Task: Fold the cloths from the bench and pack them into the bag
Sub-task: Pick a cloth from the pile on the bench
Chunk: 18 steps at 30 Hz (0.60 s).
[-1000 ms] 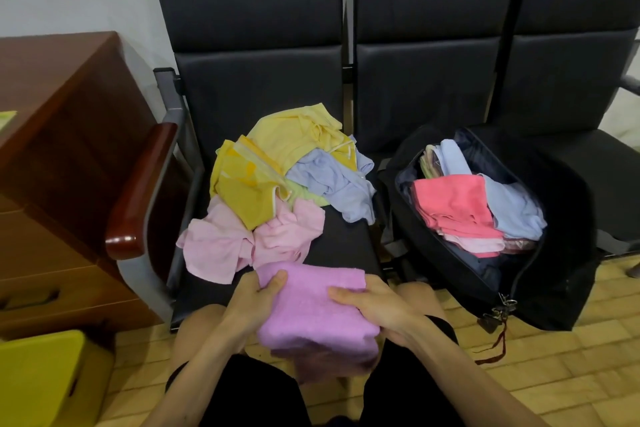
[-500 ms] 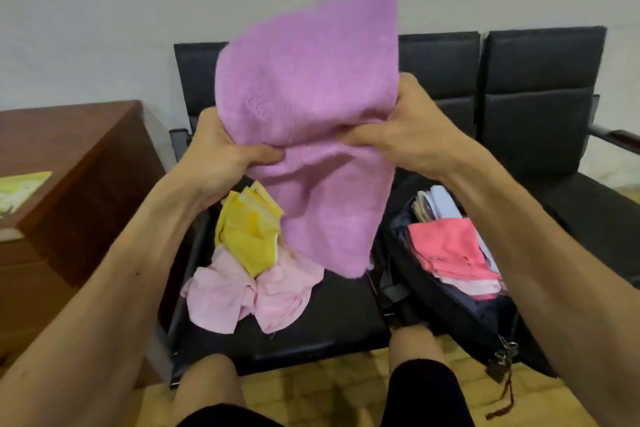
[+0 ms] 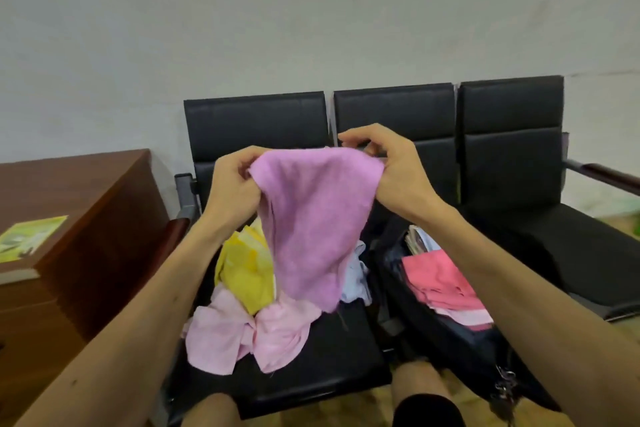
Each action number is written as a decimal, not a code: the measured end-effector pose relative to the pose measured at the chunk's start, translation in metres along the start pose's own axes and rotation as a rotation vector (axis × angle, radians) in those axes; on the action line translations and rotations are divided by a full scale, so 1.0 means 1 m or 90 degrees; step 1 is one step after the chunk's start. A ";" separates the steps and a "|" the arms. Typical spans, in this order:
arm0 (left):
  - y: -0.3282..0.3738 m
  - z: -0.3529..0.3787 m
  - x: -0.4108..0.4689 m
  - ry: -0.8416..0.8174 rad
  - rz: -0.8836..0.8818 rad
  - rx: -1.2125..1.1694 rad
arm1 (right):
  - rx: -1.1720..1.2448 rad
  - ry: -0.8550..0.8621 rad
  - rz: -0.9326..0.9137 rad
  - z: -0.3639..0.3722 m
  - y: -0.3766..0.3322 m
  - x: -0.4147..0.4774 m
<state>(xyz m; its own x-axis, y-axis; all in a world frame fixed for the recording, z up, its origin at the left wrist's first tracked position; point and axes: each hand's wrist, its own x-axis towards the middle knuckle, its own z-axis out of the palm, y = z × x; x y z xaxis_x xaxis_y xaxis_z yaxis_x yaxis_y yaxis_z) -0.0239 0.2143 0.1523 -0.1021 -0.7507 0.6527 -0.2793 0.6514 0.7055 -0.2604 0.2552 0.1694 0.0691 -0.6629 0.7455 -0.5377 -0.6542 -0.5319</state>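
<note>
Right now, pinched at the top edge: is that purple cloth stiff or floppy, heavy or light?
Probably floppy: the purple cloth hangs limp and creased from the left hand and right hand. Likely light: finger pinches alone carry it. Its fuzzy-looking surface probably resists slipping.

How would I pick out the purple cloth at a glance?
Find the black bench by the wall. Above its leftmost seat, the left hand and right hand hold the purple cloth by its top. It alone hangs in air; others lie heaped below.
</note>
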 end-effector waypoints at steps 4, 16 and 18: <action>0.001 -0.005 0.009 -0.002 -0.018 0.005 | -0.062 -0.022 0.055 -0.008 0.004 0.002; -0.010 -0.007 -0.013 -0.134 -0.171 -0.051 | 0.001 -0.100 0.162 -0.015 0.006 -0.009; -0.010 -0.008 -0.018 -0.149 -0.229 -0.095 | 0.032 -0.136 0.184 -0.018 0.006 -0.012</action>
<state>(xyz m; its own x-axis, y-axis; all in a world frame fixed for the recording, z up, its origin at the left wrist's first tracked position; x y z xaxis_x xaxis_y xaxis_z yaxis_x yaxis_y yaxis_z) -0.0118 0.2228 0.1356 -0.2419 -0.9260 0.2900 -0.1983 0.3397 0.9194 -0.2797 0.2657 0.1646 0.0975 -0.8805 0.4639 -0.5192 -0.4427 -0.7311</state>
